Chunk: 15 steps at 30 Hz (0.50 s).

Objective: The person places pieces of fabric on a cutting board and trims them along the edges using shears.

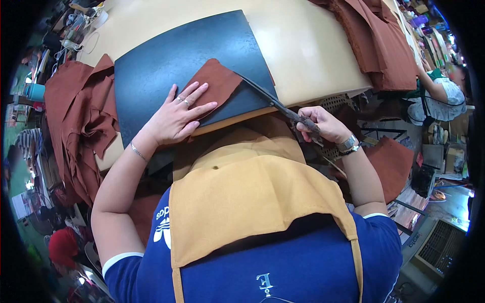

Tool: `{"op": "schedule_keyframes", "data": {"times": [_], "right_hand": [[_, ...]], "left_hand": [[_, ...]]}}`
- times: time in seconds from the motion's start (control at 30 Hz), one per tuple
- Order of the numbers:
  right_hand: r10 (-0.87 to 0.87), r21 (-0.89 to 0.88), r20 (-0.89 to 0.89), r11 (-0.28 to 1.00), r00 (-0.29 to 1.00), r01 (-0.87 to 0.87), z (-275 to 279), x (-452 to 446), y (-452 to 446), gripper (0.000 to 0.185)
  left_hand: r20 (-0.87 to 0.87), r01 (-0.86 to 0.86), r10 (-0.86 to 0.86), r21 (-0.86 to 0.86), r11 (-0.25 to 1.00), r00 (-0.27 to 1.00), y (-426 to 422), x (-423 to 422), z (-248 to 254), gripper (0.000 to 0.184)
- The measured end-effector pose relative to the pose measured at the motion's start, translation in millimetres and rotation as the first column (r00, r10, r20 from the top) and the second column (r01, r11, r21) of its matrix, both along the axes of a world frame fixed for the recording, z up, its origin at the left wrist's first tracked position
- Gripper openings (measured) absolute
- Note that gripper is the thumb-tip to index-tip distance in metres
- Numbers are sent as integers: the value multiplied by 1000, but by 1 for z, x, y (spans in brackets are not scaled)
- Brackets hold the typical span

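Observation:
A reddish-brown leather piece (220, 83) lies on the dark board (177, 48) near its front edge. My left hand (184, 111) rests on the piece's left part, fingers spread, with rings on the fingers. My right hand (318, 125) is closed round the wrapped handles of long dark scissors (270, 96), just beyond the board's front right corner. Their blades point up and left, and the tip is at the right edge of the brown piece. Whether the blades are parted cannot be made out.
Brown leather sheets (81, 116) hang over the table's left side, and more (379, 45) lie at the back right. The pale table (303, 45) extends behind the board. A co-worker (437, 96) is at the right, and a person in a red head covering (63, 247) at lower left.

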State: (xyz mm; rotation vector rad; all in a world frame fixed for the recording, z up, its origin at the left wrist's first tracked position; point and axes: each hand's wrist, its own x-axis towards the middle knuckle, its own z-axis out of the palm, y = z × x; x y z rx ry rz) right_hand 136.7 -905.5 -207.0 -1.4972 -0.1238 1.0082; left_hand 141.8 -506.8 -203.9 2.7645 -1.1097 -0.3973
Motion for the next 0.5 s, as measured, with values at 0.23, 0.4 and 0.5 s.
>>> {"op": "schedule_keyframes", "data": {"times": [0.23, 0.4, 0.5], "right_hand": [[23, 26, -13, 999, 1000, -23, -9, 8, 9, 28], [19, -12, -4, 1000, 1000, -19, -1, 11, 16, 27], [36, -29, 32, 999, 999, -35, -1, 11, 11, 27]], "left_hand": [[16, 13, -13, -10, 1000, 1000, -3, -3, -1, 60], [2, 13, -13, -16, 1000, 1000, -4, -4, 0, 61], [-1, 9, -9, -25, 1000, 1000, -3, -4, -2, 60]]}}
